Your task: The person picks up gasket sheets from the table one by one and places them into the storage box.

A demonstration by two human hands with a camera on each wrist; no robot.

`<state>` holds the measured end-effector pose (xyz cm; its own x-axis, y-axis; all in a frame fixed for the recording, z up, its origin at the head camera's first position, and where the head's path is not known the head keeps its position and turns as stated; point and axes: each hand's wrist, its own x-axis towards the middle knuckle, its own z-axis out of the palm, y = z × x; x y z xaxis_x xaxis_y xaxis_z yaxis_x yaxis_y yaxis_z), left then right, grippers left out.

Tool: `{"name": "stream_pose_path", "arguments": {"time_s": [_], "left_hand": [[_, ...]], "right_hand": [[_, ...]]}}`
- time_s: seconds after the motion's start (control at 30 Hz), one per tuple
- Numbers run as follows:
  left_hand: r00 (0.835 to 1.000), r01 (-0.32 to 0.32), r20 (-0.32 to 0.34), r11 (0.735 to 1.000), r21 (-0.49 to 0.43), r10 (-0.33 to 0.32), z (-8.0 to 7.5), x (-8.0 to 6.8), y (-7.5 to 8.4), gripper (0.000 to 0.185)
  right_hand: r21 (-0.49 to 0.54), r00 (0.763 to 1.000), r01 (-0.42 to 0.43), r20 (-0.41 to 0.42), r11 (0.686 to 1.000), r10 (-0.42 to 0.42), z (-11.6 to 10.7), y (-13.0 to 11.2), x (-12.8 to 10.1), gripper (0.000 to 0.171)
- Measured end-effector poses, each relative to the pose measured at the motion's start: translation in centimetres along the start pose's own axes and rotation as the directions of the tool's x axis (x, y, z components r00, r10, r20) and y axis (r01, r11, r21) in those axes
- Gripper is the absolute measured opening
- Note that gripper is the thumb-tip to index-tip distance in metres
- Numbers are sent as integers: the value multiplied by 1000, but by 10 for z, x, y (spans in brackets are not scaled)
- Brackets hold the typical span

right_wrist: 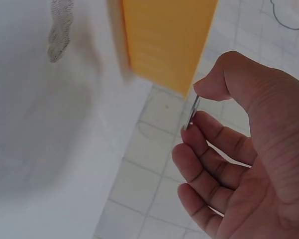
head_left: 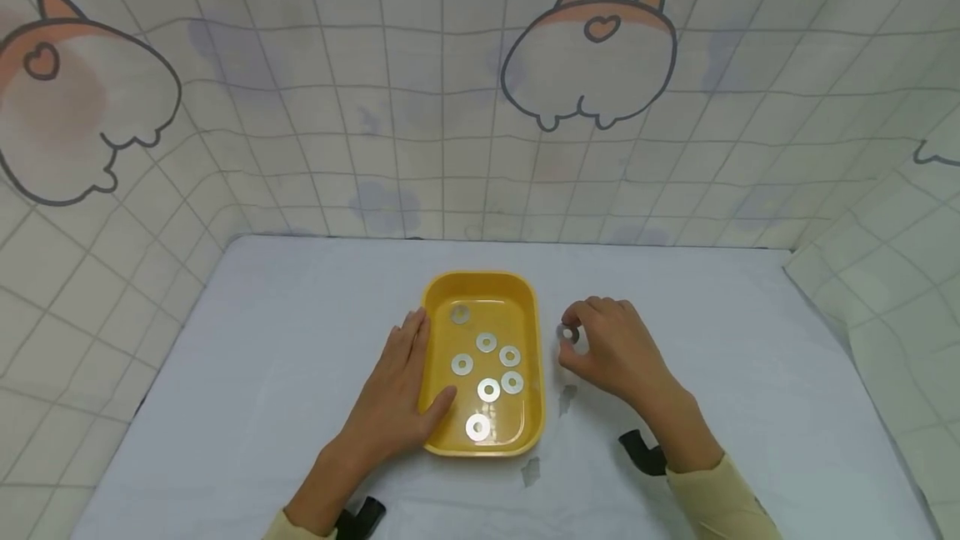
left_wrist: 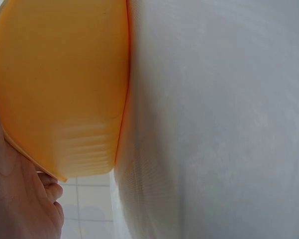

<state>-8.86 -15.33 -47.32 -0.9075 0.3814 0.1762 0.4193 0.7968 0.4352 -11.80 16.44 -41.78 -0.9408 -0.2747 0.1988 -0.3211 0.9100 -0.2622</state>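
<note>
Seven washers [head_left: 488, 390] already lay in the yellow tray [head_left: 534, 332] at frame centre. The right hand [head_left: 611, 348] pinched another washer [head_left: 568, 333] just right of it, not yet dropped in. The left hand [head_left: 397, 394] lay flat, fingers straight, against the tray's left wall on the tabletop [head_left: 262, 357].

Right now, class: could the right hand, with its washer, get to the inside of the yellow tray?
Probably yes. The right hand pinches a washer just beside the yellow tray, whose top is open. The left hand rests on the far side, out of the way.
</note>
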Motion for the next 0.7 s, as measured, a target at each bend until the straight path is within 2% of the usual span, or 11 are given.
{"name": "stream_pose_path", "arguments": {"time_s": [0.17,0.4,0.7], "left_hand": [[1000,-10,-7,1000,1,10,0,1,0,98],[1000,-11,-5,1000,3,11,-1,0,0,98],[1000,-7,4,1000,-1,7,-1,0,0,98]], "right_hand": [[15,1000,27,4,1000,-27,-3,-4,4,18],[29,999,24,30,999,-25,-5,-13,9,19],[43,999,30,20,999,-31,-7,-23,13,24]]}}
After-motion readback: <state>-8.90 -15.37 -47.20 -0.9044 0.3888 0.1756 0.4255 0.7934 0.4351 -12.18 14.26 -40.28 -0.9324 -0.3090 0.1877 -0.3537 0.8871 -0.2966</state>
